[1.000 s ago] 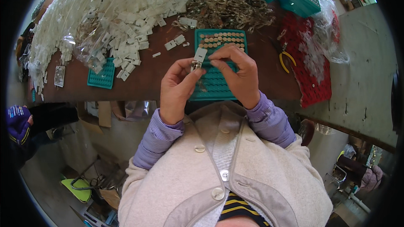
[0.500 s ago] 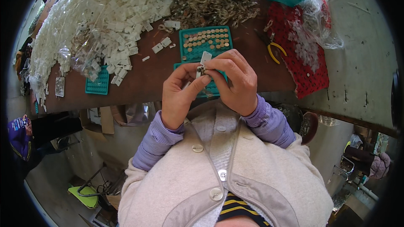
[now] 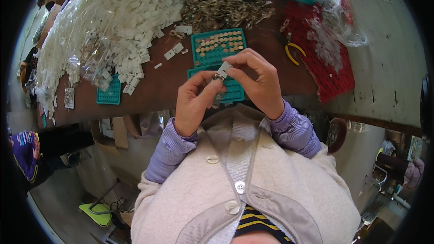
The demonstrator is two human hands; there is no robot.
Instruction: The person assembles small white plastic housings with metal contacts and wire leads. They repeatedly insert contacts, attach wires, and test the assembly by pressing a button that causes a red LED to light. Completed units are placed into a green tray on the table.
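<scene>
My left hand (image 3: 194,101) pinches a small shiny metal piece (image 3: 218,77) between thumb and fingertips. Part of it is hidden, and its kind is too small to make out. My right hand (image 3: 257,79) is closed on a small white card (image 3: 224,68), thumb on its face, right against the metal piece. Beneath both hands lies a teal tray (image 3: 235,91) with rows of hollows, partly covered by them. Just beyond it, a second teal tray (image 3: 195,48) carries rows of round, pale gold discs (image 3: 221,40).
A big heap of white cards (image 3: 131,22) covers the table's left side, with another teal tray (image 3: 108,95) by its near edge. Tangled metal pieces (image 3: 226,7) lie at the back. Yellow-handled pliers (image 3: 294,53) rest beside a red cloth (image 3: 334,70) on the right.
The white card has tilted and come lower, with my right thumb now across it. My right hand has turned slightly and shifted right; my left hand keeps its pinch.
</scene>
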